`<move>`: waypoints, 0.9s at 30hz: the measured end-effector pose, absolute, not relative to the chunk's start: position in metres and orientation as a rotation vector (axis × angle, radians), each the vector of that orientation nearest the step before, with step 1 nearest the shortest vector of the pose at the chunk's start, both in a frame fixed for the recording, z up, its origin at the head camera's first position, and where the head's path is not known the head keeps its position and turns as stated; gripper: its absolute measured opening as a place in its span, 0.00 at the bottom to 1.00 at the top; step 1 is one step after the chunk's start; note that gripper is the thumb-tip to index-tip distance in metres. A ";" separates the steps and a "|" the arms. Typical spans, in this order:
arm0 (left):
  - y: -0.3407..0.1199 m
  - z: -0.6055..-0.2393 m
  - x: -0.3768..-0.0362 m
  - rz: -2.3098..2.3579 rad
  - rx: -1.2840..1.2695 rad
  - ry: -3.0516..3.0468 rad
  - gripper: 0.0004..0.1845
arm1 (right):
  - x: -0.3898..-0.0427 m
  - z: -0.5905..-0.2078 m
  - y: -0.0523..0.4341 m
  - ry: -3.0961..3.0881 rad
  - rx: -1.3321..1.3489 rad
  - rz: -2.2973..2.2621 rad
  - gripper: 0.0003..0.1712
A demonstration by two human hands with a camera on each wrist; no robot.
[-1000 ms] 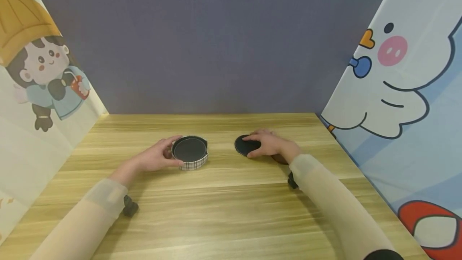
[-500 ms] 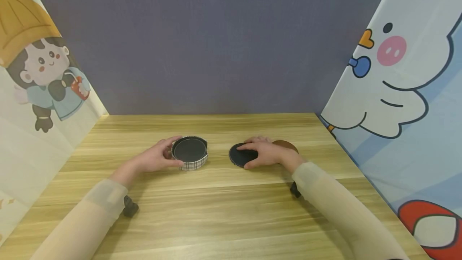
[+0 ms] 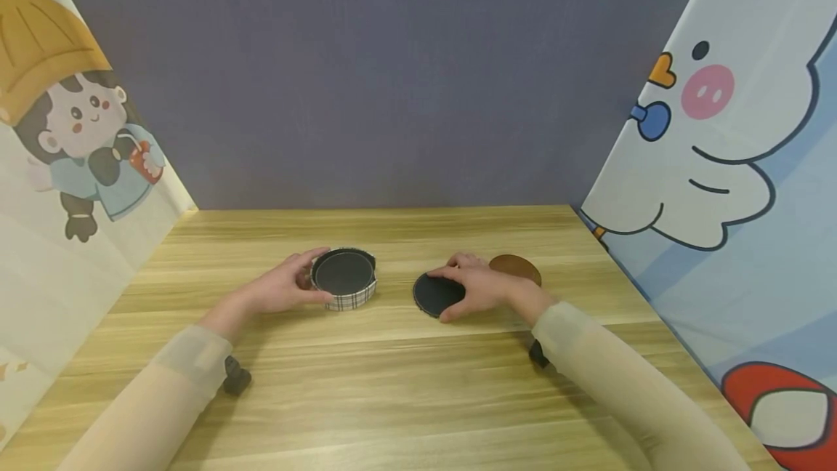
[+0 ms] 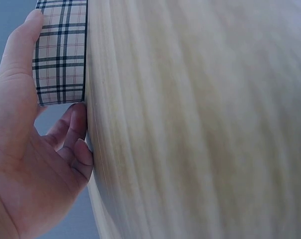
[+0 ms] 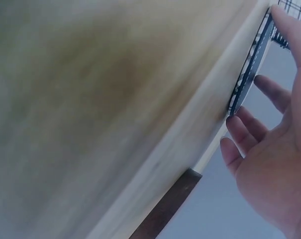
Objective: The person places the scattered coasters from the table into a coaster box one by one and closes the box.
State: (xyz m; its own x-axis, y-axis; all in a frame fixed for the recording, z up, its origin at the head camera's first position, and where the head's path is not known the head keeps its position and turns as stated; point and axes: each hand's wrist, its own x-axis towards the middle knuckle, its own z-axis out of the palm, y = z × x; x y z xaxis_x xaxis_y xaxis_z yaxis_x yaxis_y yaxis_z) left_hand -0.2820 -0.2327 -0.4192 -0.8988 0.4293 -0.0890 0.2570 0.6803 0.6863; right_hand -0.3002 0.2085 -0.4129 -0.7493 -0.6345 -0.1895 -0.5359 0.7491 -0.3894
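A round plaid coaster holder [image 3: 353, 299] with a black disc inside stands left of centre on the wooden table [image 3: 405, 384]. My left hand [image 3: 304, 280] grips its left side, thumb in front and fingers behind. In the left wrist view the thumb and curled fingers of my left hand [image 4: 26, 109] hug the plaid wall of the holder [image 4: 60, 55]. My right hand [image 3: 458, 291] holds a flat black coaster [image 3: 431, 295] lying on the table, fingers on its far edge and thumb at its near edge. The right wrist view shows my right hand [image 5: 272, 154] spanning the coaster [image 5: 250, 69] edge-on.
A brown round coaster [image 3: 516, 267] lies flat just behind my right hand, also in the right wrist view [image 5: 165, 209]. Cartoon-printed panels close off the left [image 3: 65, 166] and right [image 3: 719, 166] sides, and a dark wall [image 3: 392, 78] stands at the back.
My right hand has slid the black coaster left and toward me, uncovering the brown coaster behind it. The left hand and the plaid holder have stayed put.
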 end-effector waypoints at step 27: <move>-0.233 -0.422 -0.284 1.043 0.550 2.646 0.59 | -0.276 -0.411 0.185 2.583 -1.062 -0.373 0.55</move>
